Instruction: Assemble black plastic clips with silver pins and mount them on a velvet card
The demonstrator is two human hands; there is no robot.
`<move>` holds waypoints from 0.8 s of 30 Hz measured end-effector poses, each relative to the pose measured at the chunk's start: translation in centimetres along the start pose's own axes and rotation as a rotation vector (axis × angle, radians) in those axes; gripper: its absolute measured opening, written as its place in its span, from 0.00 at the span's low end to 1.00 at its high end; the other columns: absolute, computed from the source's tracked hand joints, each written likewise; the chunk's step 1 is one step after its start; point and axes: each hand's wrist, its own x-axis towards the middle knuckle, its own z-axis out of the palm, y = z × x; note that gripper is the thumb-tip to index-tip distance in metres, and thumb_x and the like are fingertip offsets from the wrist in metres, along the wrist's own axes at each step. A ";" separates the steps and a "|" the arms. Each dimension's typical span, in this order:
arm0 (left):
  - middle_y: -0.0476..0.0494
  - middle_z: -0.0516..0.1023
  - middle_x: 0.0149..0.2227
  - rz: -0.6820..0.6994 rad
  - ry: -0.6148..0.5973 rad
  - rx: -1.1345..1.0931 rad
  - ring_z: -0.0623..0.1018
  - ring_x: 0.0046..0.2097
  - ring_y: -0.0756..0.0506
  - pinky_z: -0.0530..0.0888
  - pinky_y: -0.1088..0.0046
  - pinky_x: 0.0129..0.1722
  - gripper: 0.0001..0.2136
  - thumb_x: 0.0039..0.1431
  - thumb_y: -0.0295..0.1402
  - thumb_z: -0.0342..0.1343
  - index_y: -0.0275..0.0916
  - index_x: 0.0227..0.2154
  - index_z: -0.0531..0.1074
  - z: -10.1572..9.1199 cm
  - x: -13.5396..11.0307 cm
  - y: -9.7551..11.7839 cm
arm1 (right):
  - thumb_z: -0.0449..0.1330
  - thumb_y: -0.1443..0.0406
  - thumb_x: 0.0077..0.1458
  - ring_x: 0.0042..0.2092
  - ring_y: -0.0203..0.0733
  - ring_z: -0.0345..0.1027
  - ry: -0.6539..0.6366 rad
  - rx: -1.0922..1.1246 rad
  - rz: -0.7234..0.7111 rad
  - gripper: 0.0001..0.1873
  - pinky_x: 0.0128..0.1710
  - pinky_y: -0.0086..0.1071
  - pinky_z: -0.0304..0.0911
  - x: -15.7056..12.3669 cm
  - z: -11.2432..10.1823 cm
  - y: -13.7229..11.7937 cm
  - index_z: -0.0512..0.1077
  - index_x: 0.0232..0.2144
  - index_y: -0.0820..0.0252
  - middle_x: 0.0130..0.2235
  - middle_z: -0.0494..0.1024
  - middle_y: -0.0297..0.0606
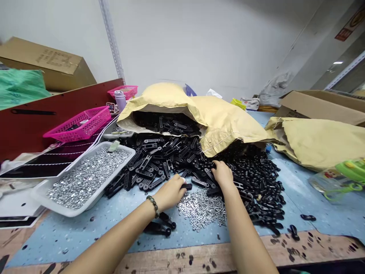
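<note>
My left hand point(171, 191) is closed on a small black plastic part point(187, 186), held just above the heap's near edge. Reaching into the heap, my right hand point(222, 174) has its fingers bent among the black pieces, and whatever they pinch is hidden. Long slotted black plastic arms point(151, 167) make up the left side of the heap. Smaller black pieces point(256, 179) form its right side. Between my forearms lies a pile of silver screws point(211, 203) and nuts point(196, 217). A few assembled black parts point(159, 227) rest beside my left wrist.
A white tray point(82, 207) of small metal pieces stands at left, near a pink basket point(85, 123). Yellow sacks point(165, 95) spill black parts behind the heap. Another yellow sack point(327, 140) and a green-lidded bottle point(342, 177) lie at right. Cardboard boxes point(45, 62) flank the table.
</note>
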 end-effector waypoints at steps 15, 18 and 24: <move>0.50 0.70 0.30 -0.050 0.038 -0.358 0.71 0.32 0.48 0.68 0.74 0.32 0.07 0.59 0.31 0.43 0.39 0.38 0.64 -1.0 -1.5 0.5 | 0.54 0.55 0.57 0.28 0.39 0.70 -0.238 0.873 -0.257 0.14 0.30 0.33 0.67 -9.6 -1.4 -7.6 0.68 0.37 0.59 0.29 0.74 0.35; 0.46 0.73 0.37 0.011 0.119 -0.270 0.72 0.38 0.45 0.67 0.71 0.37 0.09 0.62 0.38 0.47 0.39 0.39 0.65 -1.8 -2.3 0.8 | 0.54 0.59 0.58 0.29 0.38 0.67 -0.247 0.850 -0.310 0.11 0.30 0.32 0.64 -10.4 -1.4 -8.6 0.70 0.38 0.59 0.30 0.74 0.35; 0.47 0.74 0.34 0.142 0.141 -0.085 0.73 0.34 0.45 0.67 0.71 0.33 0.10 0.64 0.40 0.48 0.39 0.37 0.67 -3.2 -2.7 0.3 | 0.53 0.62 0.60 0.30 0.37 0.65 -0.100 0.826 -0.405 0.09 0.30 0.30 0.61 -10.9 -1.9 -8.9 0.69 0.42 0.56 0.30 0.71 0.33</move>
